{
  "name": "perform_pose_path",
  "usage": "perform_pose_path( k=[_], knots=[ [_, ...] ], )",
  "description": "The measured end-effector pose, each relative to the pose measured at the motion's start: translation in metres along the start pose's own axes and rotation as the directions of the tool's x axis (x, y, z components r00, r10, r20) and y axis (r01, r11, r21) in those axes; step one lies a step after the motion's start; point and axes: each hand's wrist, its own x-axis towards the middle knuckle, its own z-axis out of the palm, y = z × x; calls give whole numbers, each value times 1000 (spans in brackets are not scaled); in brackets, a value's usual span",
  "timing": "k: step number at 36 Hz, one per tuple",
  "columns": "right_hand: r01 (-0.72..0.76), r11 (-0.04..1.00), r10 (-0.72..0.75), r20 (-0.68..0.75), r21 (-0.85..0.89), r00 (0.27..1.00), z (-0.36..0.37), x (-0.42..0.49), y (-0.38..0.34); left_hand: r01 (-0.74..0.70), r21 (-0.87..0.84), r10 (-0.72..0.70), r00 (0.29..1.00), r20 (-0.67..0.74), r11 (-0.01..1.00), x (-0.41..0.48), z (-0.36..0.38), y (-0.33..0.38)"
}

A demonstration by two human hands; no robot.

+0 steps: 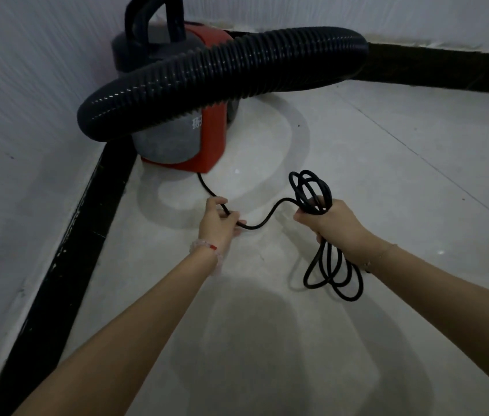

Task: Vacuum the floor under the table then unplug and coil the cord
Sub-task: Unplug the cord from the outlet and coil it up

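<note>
A red and grey canister vacuum (177, 136) stands in the room's corner, its thick black ribbed hose (222, 73) draped across its top. A black cord (267, 217) runs from the vacuum's base across the floor. My left hand (217, 219) pinches the cord close to the vacuum. My right hand (327, 219) is closed around a bundle of cord loops (332, 271); some loops stick up above the fist and longer ones hang below it. A slack stretch of cord sags between my two hands. No plug shows.
White walls with a black baseboard (66, 265) meet in the corner behind the vacuum. The pale tiled floor (387, 175) spreads to the right and toward me. My shadow lies on the floor between my forearms.
</note>
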Motion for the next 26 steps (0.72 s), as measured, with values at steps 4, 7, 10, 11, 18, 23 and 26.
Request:
perform_pose_path(
  k=[4, 7, 10, 11, 18, 23, 26],
  knots=[
    [-1, 999, 1, -1, 43, 1000, 9, -2, 4, -7, 8, 7, 1000, 4, 1000, -1, -2, 0],
    [-31, 995, 32, -13, 97, 999, 9, -2, 7, -68, 246, 75, 997, -17, 967, 3, -9, -3],
    [-15, 997, 18, -37, 75, 999, 8, -4, 8, -184, 574, 173, 982, 74, 798, 8, -17, -3],
    [-8, 998, 11, -50, 67, 999, 7, -4, 8, -227, 641, 198, 973, 119, 733, 9, -19, -3],
    [-11, 1000, 11, -57, 9, 998, -10, 10, -8, -459, 857, 333, 866, 373, 236, 19, -29, 9],
    [-45, 907, 193, 318, -420, 928, -24, 30, -4, -531, 763, 432, 824, 366, 367, 28, -39, 26],
    [70, 862, 235, 518, -503, 823, -15, 29, -6, -531, 674, 445, 836, 320, 514, 29, -43, 30]
  ],
)
